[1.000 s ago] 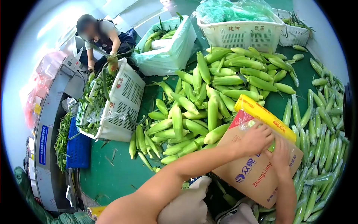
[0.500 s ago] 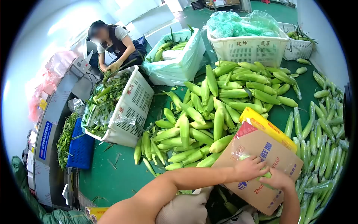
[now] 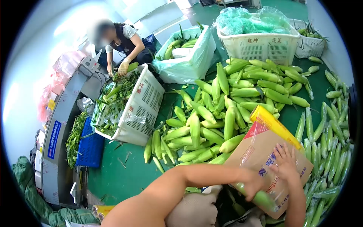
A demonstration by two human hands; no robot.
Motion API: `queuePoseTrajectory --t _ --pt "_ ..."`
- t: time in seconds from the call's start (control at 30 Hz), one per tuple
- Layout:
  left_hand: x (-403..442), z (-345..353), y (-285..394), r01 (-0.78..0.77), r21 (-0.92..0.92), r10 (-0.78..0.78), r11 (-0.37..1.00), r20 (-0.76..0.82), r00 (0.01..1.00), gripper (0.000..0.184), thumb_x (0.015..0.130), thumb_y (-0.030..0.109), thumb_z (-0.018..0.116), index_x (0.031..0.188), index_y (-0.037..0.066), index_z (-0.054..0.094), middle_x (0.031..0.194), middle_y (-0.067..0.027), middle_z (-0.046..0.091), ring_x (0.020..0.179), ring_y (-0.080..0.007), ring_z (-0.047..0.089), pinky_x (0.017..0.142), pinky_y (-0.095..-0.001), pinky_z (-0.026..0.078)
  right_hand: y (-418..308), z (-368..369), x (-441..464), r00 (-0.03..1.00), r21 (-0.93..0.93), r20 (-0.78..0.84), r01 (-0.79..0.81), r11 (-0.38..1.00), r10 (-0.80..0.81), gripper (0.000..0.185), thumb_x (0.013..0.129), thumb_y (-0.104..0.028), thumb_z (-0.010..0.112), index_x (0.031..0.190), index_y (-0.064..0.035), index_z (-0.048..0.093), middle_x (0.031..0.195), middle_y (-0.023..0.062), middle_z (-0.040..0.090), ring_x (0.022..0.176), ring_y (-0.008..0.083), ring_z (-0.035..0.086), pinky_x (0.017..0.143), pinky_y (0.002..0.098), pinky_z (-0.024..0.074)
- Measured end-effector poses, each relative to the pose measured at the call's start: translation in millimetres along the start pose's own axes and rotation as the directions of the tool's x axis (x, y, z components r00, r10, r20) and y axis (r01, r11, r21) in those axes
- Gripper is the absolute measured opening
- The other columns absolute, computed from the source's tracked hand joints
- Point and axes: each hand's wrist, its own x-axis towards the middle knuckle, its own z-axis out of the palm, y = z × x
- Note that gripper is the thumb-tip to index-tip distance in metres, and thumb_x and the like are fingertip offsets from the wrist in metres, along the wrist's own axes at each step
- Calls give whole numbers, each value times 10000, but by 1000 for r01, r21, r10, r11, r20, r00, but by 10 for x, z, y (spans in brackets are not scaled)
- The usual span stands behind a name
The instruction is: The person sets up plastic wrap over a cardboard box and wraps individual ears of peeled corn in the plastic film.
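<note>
My left hand is closed around a green ear of corn, low over the front of a brown cardboard box. Motion blurs both the hand and the ear. Fingers spread, my right hand lies flat on the printed face of the box. Clear plastic film shows over part of the cardboard. A yellow cling film roll lies along the far edge of the box.
Loose ears of corn are heaped beyond the box, with wrapped ears on the right. A white crate of husks stands left. Behind it another person handles corn. More crates line the back.
My hands have separated: the left moved down with the ear of corn, the right moved up and spread on the box. The whole view shifted slightly.
</note>
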Motion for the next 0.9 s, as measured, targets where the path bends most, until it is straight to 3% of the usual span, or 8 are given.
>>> queuePoseTrajectory --t 0.13,0.4,0.5,0.57,0.7,0.77,0.83,0.9 --pt "-27 774 153 47 -78 4 996 559 829 830 614 350 877 1314 -11 615 1292 -267 642 1217 -423 607 1005 -479 495 -56 150 -49 991 -124 -129 24 992 -40 767 885 -520 693 1511 -118 506 1631 108 385 1553 291 251 1273 557 107" --pt "-594 826 -148 21 -445 -6 895 35 999 920 615 375 887 1396 35 540 1297 -251 629 1193 -412 610 1008 -453 490 -1329 -204 -1245 742 313 670 -239 919 -35 974 675 -516 916 1442 -75 509 1279 218 675 1210 368 642 1031 476 494" --pt "-921 512 -263 -158 -392 96 907 -171 980 791 823 299 827 1490 41 490 1410 -196 612 1269 -317 599 1086 -433 478 -1141 685 -1412 913 735 403 -282 617 -63 889 757 -403 891 1463 -53 480 1312 190 652 1206 281 642 1011 423 512" --pt "-1224 -14 70 187 -599 -278 778 -62 959 483 889 233 777 1312 27 669 1247 -131 727 1124 -240 696 1002 -377 547 -1032 1125 -1426 955 936 251 -198 290 -160 736 848 -283 835 1443 -19 492 1312 133 646 1208 230 598 1021 381 496" --pt "-668 440 -65 -666 -500 -438 554 -855 277 398 844 339 779 1009 41 574 965 -128 674 965 -318 696 932 -511 568 -1105 588 -1417 990 942 56 -96 320 131 771 830 -249 833 1454 6 460 1327 191 626 1243 257 588 1064 408 461" --pt "-552 381 37 -796 -468 -518 385 -823 233 351 863 299 706 1058 80 513 934 -83 600 890 -266 595 879 -498 493 -1161 741 -1045 997 912 -30 1 411 64 789 828 -222 833 1472 6 438 1348 181 615 1255 250 581 1075 404 453" --pt "-648 307 46 -794 -476 -541 379 -810 227 302 857 210 716 1028 58 518 896 -116 601 826 -277 613 828 -460 544 -1307 721 -1020 997 998 -69 70 -9 30 727 833 -155 827 1433 -3 445 1296 147 606 1139 219 614 1006 370 499" --pt "-799 414 -163 -685 -195 -73 702 -977 203 240 928 171 660 1109 42 567 899 -80 601 811 -212 593 808 -360 512 -1329 582 -1201 991 974 112 -94 -206 79 665 839 -134 814 1400 -41 469 965 76 623 762 149 611 655 294 541"
